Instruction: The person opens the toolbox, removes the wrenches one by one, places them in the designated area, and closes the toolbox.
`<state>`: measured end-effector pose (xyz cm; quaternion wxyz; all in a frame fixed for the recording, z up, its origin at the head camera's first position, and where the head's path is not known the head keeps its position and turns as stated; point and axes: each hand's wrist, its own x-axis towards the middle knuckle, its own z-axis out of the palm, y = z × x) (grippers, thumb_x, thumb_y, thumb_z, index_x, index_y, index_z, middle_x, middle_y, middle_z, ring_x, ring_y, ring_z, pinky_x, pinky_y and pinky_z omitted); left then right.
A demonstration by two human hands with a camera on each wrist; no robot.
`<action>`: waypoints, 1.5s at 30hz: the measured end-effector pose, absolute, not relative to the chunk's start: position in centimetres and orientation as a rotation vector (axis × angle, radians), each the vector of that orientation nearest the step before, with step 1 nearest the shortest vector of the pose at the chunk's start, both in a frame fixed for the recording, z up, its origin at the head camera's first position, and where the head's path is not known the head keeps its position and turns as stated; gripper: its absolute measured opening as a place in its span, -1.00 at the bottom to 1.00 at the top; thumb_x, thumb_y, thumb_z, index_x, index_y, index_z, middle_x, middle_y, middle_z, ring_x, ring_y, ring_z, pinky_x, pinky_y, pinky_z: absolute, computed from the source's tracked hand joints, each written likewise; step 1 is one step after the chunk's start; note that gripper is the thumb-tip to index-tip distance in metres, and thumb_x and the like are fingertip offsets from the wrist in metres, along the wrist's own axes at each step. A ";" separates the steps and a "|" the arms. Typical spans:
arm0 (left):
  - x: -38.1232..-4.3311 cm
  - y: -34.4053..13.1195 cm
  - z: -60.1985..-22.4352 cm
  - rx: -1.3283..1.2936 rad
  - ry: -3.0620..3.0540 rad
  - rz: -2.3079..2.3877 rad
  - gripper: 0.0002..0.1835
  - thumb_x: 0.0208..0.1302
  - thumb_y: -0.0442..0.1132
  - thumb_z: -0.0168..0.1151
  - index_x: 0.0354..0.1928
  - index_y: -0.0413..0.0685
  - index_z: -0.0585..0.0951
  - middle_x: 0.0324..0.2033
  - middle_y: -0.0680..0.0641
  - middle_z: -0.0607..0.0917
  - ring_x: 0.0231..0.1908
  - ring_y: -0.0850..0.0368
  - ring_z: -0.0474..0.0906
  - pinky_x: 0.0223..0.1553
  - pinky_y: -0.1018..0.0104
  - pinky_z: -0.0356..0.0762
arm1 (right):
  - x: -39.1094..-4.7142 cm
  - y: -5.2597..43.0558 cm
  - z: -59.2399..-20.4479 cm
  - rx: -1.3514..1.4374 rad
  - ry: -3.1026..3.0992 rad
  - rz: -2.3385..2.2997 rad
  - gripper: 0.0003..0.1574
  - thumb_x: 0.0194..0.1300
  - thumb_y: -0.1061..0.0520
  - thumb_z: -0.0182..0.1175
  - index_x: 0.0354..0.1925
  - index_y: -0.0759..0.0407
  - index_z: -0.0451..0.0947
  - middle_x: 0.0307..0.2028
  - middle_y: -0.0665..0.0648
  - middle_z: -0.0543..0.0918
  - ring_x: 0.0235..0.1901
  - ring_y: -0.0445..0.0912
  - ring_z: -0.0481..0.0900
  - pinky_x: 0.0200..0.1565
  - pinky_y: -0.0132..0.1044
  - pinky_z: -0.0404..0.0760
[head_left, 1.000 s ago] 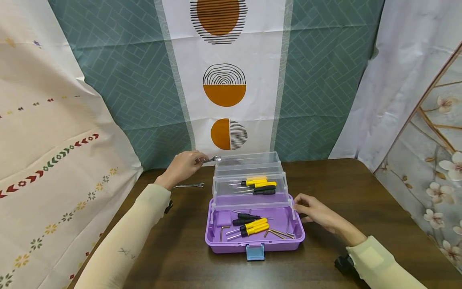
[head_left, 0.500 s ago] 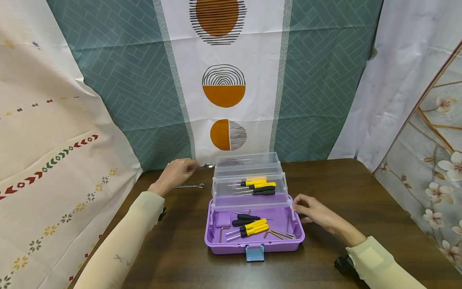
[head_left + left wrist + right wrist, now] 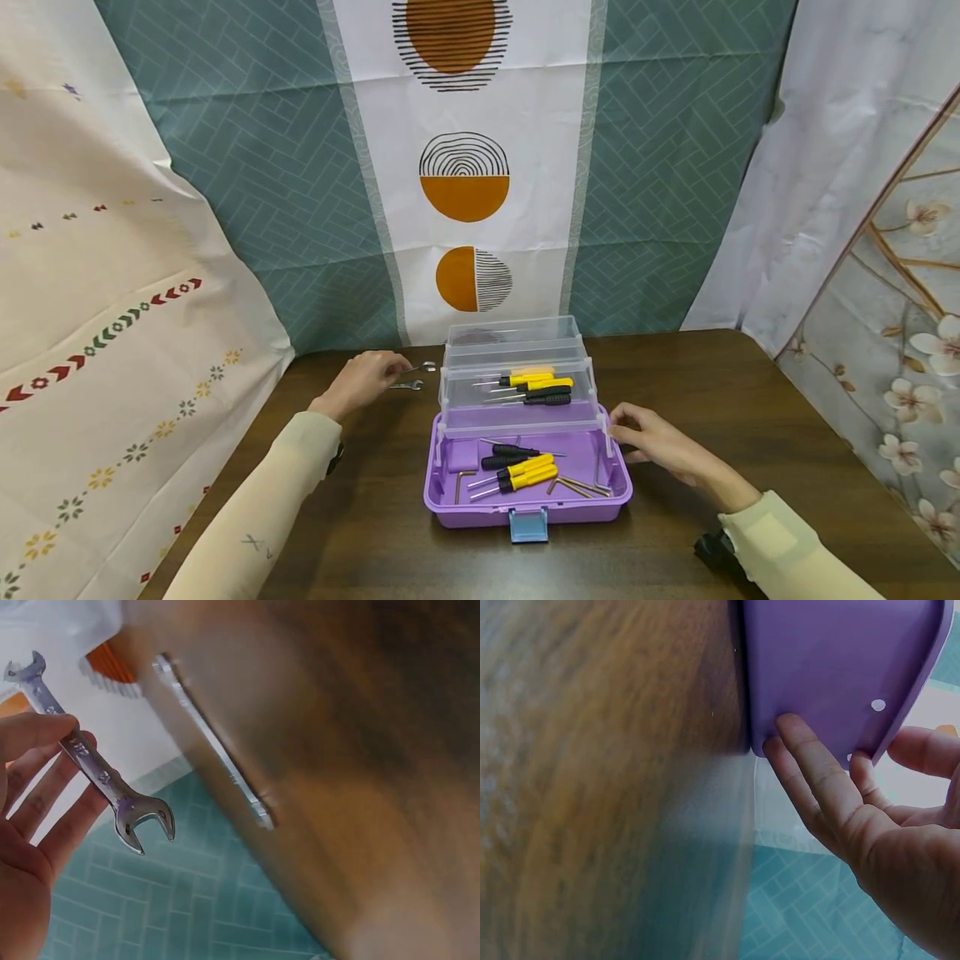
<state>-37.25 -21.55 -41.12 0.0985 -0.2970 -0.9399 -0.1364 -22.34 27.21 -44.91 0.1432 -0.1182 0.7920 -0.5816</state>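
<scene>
My left hand (image 3: 360, 382) pinches a silver double open-end wrench (image 3: 81, 752) between thumb and fingers, one forked end pointing down in the left wrist view. A second wrench (image 3: 214, 742) lies on the table beside it, left of the purple toolbox (image 3: 480, 517). My right hand (image 3: 663, 442) holds the toolbox at its right side: the thumb is at the rim, and two fingers (image 3: 817, 761) press on the outer wall. Inside the box lie yellow-and-black screwdrivers (image 3: 527, 478), black-handled screwdrivers (image 3: 504, 461) and several hex keys (image 3: 576, 487).
The raised clear tray (image 3: 480, 421) of the toolbox bears more screwdrivers (image 3: 536, 385). Behind it the transparent lid (image 3: 517, 331) stands open. A blue latch (image 3: 529, 526) hangs at the front. Patterned curtains (image 3: 300, 167) border the brown table (image 3: 352, 517).
My left hand has moved left and down from beside the lid, carrying its wrench towards the wrench on the table. My right hand stays at the toolbox.
</scene>
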 end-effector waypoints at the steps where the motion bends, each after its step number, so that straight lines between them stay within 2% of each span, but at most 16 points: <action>1: -37.3 -21.7 -41.4 -0.882 -2.786 -0.403 -0.77 0.36 -0.42 0.30 -0.02 -0.06 0.79 -0.22 -0.01 0.78 -0.16 -0.01 0.70 -0.08 -0.07 0.66 | -22.4 27.2 -44.9 -0.345 2.284 -1.677 -0.69 0.60 0.11 0.10 0.05 0.36 0.39 0.16 0.36 0.46 0.17 0.20 0.54 0.06 0.16 0.68; 8: -37.2 -22.3 -43.1 -0.906 -2.855 -0.409 -0.75 0.30 -0.46 0.30 -0.07 -0.06 0.79 -0.26 -0.01 0.78 -0.17 0.01 0.70 -0.13 -0.03 0.67 | -22.4 27.0 -45.1 -0.369 2.289 -1.672 -0.70 0.59 0.11 0.09 0.04 0.35 0.39 0.19 0.39 0.45 0.22 0.28 0.52 0.05 0.15 0.69; 16: -36.9 -22.9 -44.1 -0.913 -2.900 -0.370 -0.75 0.30 -0.47 0.31 -0.09 -0.03 0.79 -0.21 0.03 0.78 -0.14 0.02 0.71 -0.08 -0.05 0.68 | -22.3 27.0 -45.2 -0.368 2.292 -1.666 -0.69 0.60 0.10 0.09 0.04 0.35 0.39 0.22 0.41 0.44 0.26 0.34 0.50 0.06 0.19 0.68; 29: -37.2 -23.2 -44.8 -0.897 -2.913 -0.363 -0.72 0.30 -0.51 0.31 -0.10 0.00 0.80 -0.21 0.03 0.78 -0.14 0.02 0.71 -0.08 -0.05 0.69 | -22.2 27.2 -44.8 -0.336 2.310 -1.662 -0.70 0.59 0.11 0.11 0.03 0.35 0.40 0.13 0.33 0.49 0.14 0.17 0.54 0.04 0.14 0.70; 39: -37.2 -23.5 -45.1 -0.906 -2.886 -0.330 -0.72 0.27 -0.53 0.32 -0.13 -0.01 0.79 -0.24 0.03 0.77 -0.16 0.00 0.71 -0.11 -0.05 0.69 | -22.2 27.1 -44.9 -0.355 2.309 -1.664 -0.71 0.59 0.10 0.11 0.02 0.34 0.40 0.17 0.36 0.45 0.21 0.26 0.51 0.06 0.19 0.67; 45: -37.3 -23.4 -45.1 -0.922 -2.883 -0.339 -0.73 0.26 -0.53 0.33 -0.13 -0.03 0.79 -0.25 0.02 0.77 -0.18 0.02 0.70 -0.12 -0.03 0.69 | -22.4 27.1 -44.9 -0.339 2.318 -1.672 -0.73 0.58 0.12 0.11 0.02 0.34 0.41 0.10 0.33 0.48 0.12 0.17 0.52 0.04 0.15 0.70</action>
